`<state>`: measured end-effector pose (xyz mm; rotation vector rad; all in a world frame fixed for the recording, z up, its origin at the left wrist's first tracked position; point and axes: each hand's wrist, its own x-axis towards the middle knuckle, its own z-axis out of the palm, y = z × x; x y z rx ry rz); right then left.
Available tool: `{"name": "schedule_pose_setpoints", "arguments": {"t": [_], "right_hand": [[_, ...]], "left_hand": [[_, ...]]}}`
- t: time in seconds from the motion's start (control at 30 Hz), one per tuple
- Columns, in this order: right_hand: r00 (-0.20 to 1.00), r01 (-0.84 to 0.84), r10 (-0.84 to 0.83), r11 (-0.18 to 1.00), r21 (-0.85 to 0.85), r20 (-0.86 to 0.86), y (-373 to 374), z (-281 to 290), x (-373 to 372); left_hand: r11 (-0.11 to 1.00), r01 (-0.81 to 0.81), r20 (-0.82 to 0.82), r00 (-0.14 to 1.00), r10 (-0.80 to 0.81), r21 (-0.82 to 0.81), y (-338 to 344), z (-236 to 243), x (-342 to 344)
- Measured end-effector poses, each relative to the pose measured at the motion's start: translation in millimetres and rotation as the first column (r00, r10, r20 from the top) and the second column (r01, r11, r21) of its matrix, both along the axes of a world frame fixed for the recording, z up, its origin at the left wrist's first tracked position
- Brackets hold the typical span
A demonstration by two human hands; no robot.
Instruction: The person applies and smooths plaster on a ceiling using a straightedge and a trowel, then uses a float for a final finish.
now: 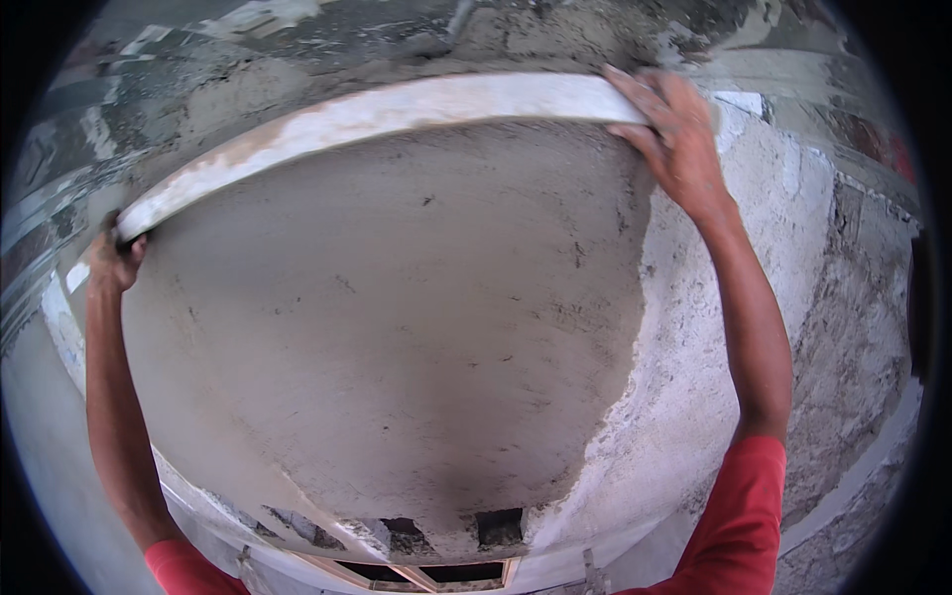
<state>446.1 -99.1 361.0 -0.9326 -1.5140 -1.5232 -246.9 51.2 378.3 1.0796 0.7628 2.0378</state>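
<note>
A long, pale straightedge, smeared with tan plaster, spans the top of the head view and looks bowed through the lens. My left hand is closed around its left end, with the thumb on the near edge. Close to the right end, my right hand grips the bar, fingers over the far side and thumb below; motion blurs it slightly. Between my raised arms spreads a broad area of grey plaster, with small pits and drag marks. The bar runs along its far edge, and whether it touches the plaster I cannot tell.
Rough whitish wall borders the plaster on the right. Along the lower edge are dark square holes and a wooden frame with dark openings. Blurred, mottled grey surface lies beyond the bar.
</note>
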Motion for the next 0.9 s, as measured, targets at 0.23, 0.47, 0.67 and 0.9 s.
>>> {"name": "schedule_pose_setpoints", "arguments": {"t": [0.23, 0.47, 0.67, 0.9], "right_hand": [[0.997, 0.018, -0.022, 0.998, -0.058, -0.07, -23.9, -46.8, 61.3], [0.994, 0.036, -0.046, 0.994, -0.102, -0.096, -27.7, -118.0, 94.0], [0.989, -0.079, 0.053, 0.979, -0.189, -0.137, -28.1, -199.6, 108.9], [0.981, -0.065, 0.004, 0.949, -0.308, -0.196, -31.9, -333.5, 140.8]], "left_hand": [[1.0, -0.005, -0.013, 1.0, 0.005, 0.002, -49.4, -21.6, 122.8], [0.999, 0.035, -0.081, 0.996, -0.036, -0.017, -53.8, -86.1, 145.6], [0.998, 0.018, -0.056, 0.998, -0.021, -0.06, -72.2, -140.0, 170.6], [0.989, 0.072, 0.003, 0.997, -0.072, -0.13, -73.4, -229.1, 186.1]]}}
